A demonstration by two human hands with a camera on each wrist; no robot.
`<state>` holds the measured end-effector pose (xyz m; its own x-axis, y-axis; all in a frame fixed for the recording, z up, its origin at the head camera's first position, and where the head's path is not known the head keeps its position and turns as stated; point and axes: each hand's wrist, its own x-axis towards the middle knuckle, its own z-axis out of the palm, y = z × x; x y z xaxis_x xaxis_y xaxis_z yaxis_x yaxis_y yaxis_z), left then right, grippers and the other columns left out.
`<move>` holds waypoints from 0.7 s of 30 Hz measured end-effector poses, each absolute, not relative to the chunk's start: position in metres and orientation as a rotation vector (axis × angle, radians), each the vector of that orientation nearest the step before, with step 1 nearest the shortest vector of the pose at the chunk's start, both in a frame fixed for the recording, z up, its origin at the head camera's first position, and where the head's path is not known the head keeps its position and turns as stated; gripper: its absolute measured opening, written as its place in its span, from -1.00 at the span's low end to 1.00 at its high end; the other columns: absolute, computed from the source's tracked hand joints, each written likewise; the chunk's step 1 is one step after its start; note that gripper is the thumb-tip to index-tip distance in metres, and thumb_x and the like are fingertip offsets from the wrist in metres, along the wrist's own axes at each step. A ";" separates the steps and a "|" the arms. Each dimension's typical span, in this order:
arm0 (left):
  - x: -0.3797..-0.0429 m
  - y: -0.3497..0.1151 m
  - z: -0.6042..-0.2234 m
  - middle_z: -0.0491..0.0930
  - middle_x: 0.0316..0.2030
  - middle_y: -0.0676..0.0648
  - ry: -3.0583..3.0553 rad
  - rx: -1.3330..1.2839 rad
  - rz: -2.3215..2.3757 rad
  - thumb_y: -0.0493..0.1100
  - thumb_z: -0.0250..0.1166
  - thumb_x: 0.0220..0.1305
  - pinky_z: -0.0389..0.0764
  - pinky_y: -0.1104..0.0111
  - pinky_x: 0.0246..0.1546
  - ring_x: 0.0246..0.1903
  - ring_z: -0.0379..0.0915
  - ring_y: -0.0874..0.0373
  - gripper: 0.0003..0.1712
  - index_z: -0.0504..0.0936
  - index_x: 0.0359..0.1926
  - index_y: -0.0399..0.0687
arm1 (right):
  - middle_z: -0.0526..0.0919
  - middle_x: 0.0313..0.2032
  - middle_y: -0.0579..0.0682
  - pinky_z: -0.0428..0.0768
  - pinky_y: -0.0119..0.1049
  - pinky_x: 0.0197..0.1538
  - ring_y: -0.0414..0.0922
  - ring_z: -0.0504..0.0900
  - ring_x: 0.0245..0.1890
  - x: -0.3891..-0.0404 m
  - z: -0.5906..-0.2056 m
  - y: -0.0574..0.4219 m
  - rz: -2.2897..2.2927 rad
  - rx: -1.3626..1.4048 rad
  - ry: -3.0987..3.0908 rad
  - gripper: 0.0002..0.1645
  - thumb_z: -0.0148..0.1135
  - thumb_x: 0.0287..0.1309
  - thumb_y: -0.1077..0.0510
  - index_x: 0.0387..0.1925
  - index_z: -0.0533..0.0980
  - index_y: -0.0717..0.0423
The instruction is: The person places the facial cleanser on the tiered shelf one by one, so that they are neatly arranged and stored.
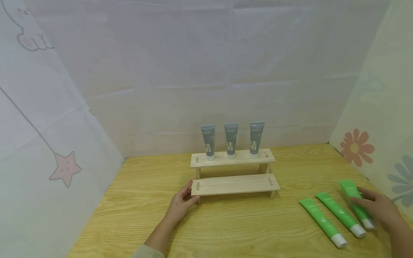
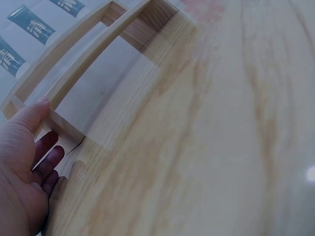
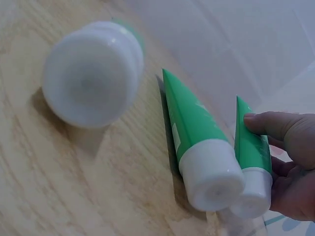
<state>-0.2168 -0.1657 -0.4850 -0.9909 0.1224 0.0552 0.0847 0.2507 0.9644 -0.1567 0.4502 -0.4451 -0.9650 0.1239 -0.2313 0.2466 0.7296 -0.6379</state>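
Note:
A two-tier wooden rack [image 1: 235,184] stands on the table, with three grey-blue squeeze tubes [image 1: 231,139] upright on its upper tier, caps down. My left hand [image 1: 181,204] holds the left end of the lower tier, thumb at the front corner. The left wrist view shows that thumb [image 2: 37,112] on the board's end and the other fingers bent near the leg. At the right, my right hand [image 1: 380,208] grips the rightmost green tube [image 1: 351,195] by its sides, between thumb and fingers. Two more green tubes [image 1: 322,220] with white caps lie flat to its left.
The wooden-topped table [image 1: 135,215] is bordered by a pale back sheet [image 1: 180,107]. Side sheets with a pink star [image 1: 65,168] on the left and a red flower [image 1: 355,147] on the right flank it. The right hand works close to the right sheet.

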 end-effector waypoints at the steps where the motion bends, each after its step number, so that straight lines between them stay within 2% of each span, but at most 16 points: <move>1: -0.217 -0.166 -0.485 0.59 0.09 -0.17 2.460 0.202 1.895 -0.10 0.39 0.23 0.50 0.48 -0.10 -0.03 0.48 0.09 -0.13 0.19 0.48 -0.04 | -0.05 0.33 0.65 0.26 0.47 0.04 0.64 0.08 0.16 -0.157 -0.444 0.449 -1.044 0.284 2.781 0.07 -0.11 0.41 -0.32 0.44 -0.20 0.44; 6: -0.216 -0.165 -0.485 0.60 0.06 -0.15 2.452 0.183 1.904 -0.12 0.39 0.22 0.51 0.48 -0.12 -0.05 0.48 0.11 -0.15 0.22 0.47 -0.03 | 0.03 0.29 0.69 0.37 0.41 0.00 0.62 0.16 0.16 -0.164 -0.437 0.440 -1.088 0.216 2.877 0.02 -0.05 0.43 -0.24 0.44 -0.15 0.46; 8: -0.216 -0.165 -0.484 0.60 0.05 -0.16 2.454 0.185 1.905 -0.12 0.39 0.22 0.51 0.48 -0.12 -0.05 0.48 0.11 -0.15 0.22 0.47 -0.03 | 0.07 0.28 0.69 0.45 0.32 -0.04 0.60 0.19 0.15 -0.167 -0.435 0.433 -1.128 0.193 2.920 0.00 -0.01 0.43 -0.20 0.44 -0.13 0.46; 10: -0.216 -0.165 -0.484 0.60 0.05 -0.16 2.460 0.192 1.902 -0.12 0.39 0.23 0.51 0.49 -0.12 -0.04 0.48 0.11 -0.15 0.22 0.47 -0.04 | 0.10 0.27 0.69 0.53 0.16 -0.10 0.57 0.21 0.15 -0.171 -0.432 0.427 -1.177 0.162 2.943 -0.02 0.03 0.42 -0.16 0.46 -0.13 0.43; 13: -0.216 -0.165 -0.484 0.60 0.06 -0.18 2.471 0.210 1.903 -0.13 0.38 0.24 0.50 0.49 -0.11 -0.03 0.48 0.10 -0.17 0.22 0.47 -0.07 | 0.17 0.26 0.64 0.57 -0.22 -0.22 0.51 0.28 0.11 -0.175 -0.428 0.414 -1.248 0.114 2.975 -0.05 0.08 0.41 -0.10 0.49 -0.11 0.35; 14: -0.215 -0.165 -0.484 0.60 0.05 -0.18 2.472 0.214 1.905 -0.14 0.37 0.24 0.50 0.49 -0.11 -0.03 0.48 0.10 -0.17 0.22 0.47 -0.08 | 0.18 0.26 0.62 0.55 -0.32 -0.26 0.36 0.40 0.07 -0.177 -0.427 0.410 -1.276 0.100 2.978 -0.05 0.10 0.40 -0.09 0.50 -0.12 0.32; 16: -0.216 -0.165 -0.485 0.60 0.05 -0.17 2.470 0.215 1.911 -0.15 0.37 0.24 0.50 0.49 -0.11 -0.03 0.48 0.10 -0.17 0.22 0.47 -0.08 | 0.21 0.26 0.56 0.51 -0.45 -0.31 0.00 0.50 -0.04 -0.181 -0.424 0.399 -1.319 0.077 2.981 -0.04 0.13 0.38 -0.08 0.51 -0.11 0.26; 17: -0.215 -0.165 -0.484 0.61 0.04 -0.16 2.463 0.212 1.916 -0.15 0.37 0.24 0.50 0.50 -0.11 -0.03 0.48 0.10 -0.17 0.22 0.47 -0.07 | 0.22 0.26 0.54 0.51 -0.47 -0.31 -0.03 0.51 -0.05 -0.183 -0.422 0.393 -1.330 0.068 2.990 -0.04 0.14 0.38 -0.07 0.51 -0.11 0.25; 18: -0.215 -0.165 -0.485 0.61 0.04 -0.15 2.458 0.209 1.919 -0.16 0.37 0.24 0.50 0.50 -0.11 -0.03 0.48 0.10 -0.17 0.22 0.47 -0.07 | 0.23 0.26 0.52 0.52 -0.47 -0.30 -0.20 0.48 -0.09 -0.185 -0.420 0.388 -1.345 0.059 2.993 -0.04 0.14 0.37 -0.08 0.52 -0.11 0.22; 20: -0.215 -0.165 -0.485 0.61 0.04 -0.14 2.450 0.203 1.921 -0.15 0.38 0.23 0.50 0.50 -0.11 -0.03 0.48 0.10 -0.16 0.22 0.47 -0.05 | 0.25 0.27 0.47 0.54 -0.45 -0.28 -0.34 0.42 -0.10 -0.189 -0.416 0.376 -1.383 0.053 2.988 -0.03 0.16 0.36 -0.09 0.53 -0.10 0.19; 21: -0.216 -0.165 -0.485 0.61 0.03 -0.14 2.451 0.201 1.919 -0.14 0.38 0.23 0.50 0.50 -0.10 -0.03 0.48 0.10 -0.16 0.22 0.47 -0.04 | 0.26 0.27 0.44 0.54 -0.45 -0.26 -0.35 0.43 -0.09 -0.191 -0.414 0.371 -1.401 0.052 2.982 -0.03 0.16 0.35 -0.09 0.53 -0.09 0.17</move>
